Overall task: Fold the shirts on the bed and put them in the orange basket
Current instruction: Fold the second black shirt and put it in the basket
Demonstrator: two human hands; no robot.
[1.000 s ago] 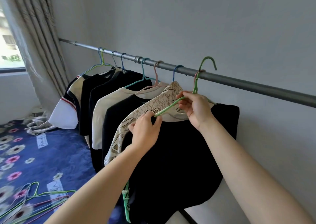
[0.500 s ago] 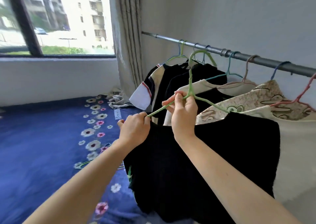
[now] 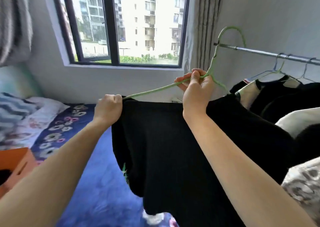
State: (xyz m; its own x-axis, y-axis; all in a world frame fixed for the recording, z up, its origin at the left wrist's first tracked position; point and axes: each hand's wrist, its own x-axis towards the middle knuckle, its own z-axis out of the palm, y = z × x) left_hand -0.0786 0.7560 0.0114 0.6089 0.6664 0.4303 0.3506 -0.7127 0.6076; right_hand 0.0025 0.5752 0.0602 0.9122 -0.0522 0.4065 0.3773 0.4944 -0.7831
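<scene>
At the lower left, an orange basket (image 3: 20, 157) sat on the bed (image 3: 97, 192), well apart from the work and with something dark inside it. Near the centre, the person's left hand (image 3: 108, 108) was clenched in a fist on the shoulder edge of a black shirt (image 3: 164, 149), just where one arm of a green wire hanger (image 3: 214, 65) ran into the cloth. To its right, the right hand (image 3: 196, 90) pinched the hanger between thumb and curled fingers, just below the hook. The shirt hung in the air between both forearms, above the blue flowered bedcover, neither folded nor laid down. Further right, a metal rail (image 3: 259, 51) carried more shirts on hangers (image 3: 277, 95). The green hook crossed the rail's end in this view, and it seemed free of it, though that was hard to tell. The likely trouble was the hanger arm catching inside the collar as it was drawn out, stretching the neck. If the left fist loosened, the shirt could drop in a heap. A careless swing could also catch the hook on the rail or the nearby shirts.
</scene>
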